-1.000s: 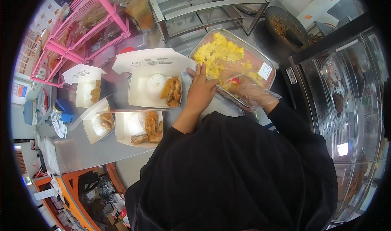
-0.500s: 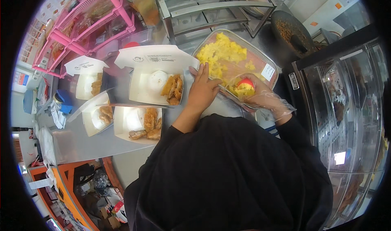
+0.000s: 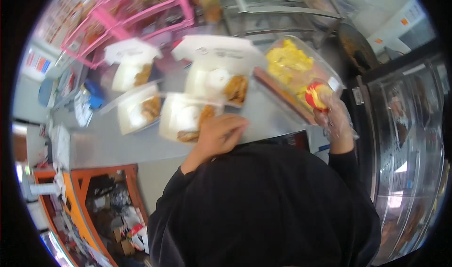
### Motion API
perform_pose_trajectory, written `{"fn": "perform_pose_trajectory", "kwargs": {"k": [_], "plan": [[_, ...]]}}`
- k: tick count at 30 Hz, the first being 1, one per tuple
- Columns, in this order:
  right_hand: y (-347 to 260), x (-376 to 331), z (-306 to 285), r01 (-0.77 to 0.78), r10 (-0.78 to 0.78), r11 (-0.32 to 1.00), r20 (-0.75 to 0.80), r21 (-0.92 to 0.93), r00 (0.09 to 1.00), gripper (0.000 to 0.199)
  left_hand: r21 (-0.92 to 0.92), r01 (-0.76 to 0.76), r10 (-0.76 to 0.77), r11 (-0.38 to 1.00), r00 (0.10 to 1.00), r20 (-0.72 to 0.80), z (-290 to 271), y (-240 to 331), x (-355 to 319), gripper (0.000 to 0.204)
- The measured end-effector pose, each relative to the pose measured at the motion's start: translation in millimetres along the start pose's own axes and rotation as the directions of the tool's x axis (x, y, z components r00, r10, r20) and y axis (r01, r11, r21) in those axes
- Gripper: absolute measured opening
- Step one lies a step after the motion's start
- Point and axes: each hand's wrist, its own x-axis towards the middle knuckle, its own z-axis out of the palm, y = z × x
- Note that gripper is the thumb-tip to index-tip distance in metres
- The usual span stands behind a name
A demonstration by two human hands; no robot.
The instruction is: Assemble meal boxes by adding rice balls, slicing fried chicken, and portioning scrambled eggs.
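Note:
My right hand (image 3: 337, 118), in a clear plastic glove, grips a small red cup (image 3: 310, 98) filled with yellow crumbly food that looks like scrambled egg. It is held over the near right edge of a clear tray (image 3: 319, 73), where more of the yellow food (image 3: 288, 59) lies in lumps. My bare left hand (image 3: 220, 134) is over the right side of the nearest white takeaway box (image 3: 170, 121), fingers extended rightward and somewhat blurred. It seems to hold nothing and partly hides the fried pieces in that box. A larger box (image 3: 197, 82) behind it has a white rice mound and browned fried pieces.
Two more open boxes, a front-left one (image 3: 126, 118) and a back-left one (image 3: 121, 78), share the metal counter (image 3: 117, 149). Pink racks (image 3: 113, 22) and a metal stand (image 3: 278, 10) stand behind. A dark pan (image 3: 353, 45) and a glass display case (image 3: 400, 125) are at the right.
My left hand has left the tray's edge and moved left to the nearest box. My right hand has lifted the filled red cup from the egg toward the tray's right edge. The view has shifted.

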Motion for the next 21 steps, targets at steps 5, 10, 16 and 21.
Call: {"fn": "perform_pose_trajectory", "kwargs": {"k": [5, 10, 16, 21], "plan": [[14.0, -36.3, 123.2, -0.166, 0.295, 0.938, 0.446, -0.305, 0.845, 0.047, -0.119, 0.331, -0.277, 0.936, 0.487, -0.828, -82.1, -67.7, -100.7, 0.027], [118.4, 17.7, 236.9, 0.725, -0.323, 0.453, 0.663, -0.518, 0.675, 0.052, -0.377, 0.612, -0.717, 0.696, 0.625, -0.308, -108.8, -107.3, -129.5, 0.038], [140.3, 14.4, 298.9, 0.749, -0.153, 0.165, 0.734, -0.642, 0.662, 0.053, -0.552, 0.49, -0.711, 0.674, 0.635, -0.304, -101.3, -120.9, -141.5, 0.032], [126.1, 11.0, 304.8, 0.606, -0.007, 0.088, 0.608, -0.791, 0.794, 0.055, -0.505, 0.529, -0.71, 0.682, 0.645, -0.284, -106.1, -117.6, -141.4, 0.029]]}}
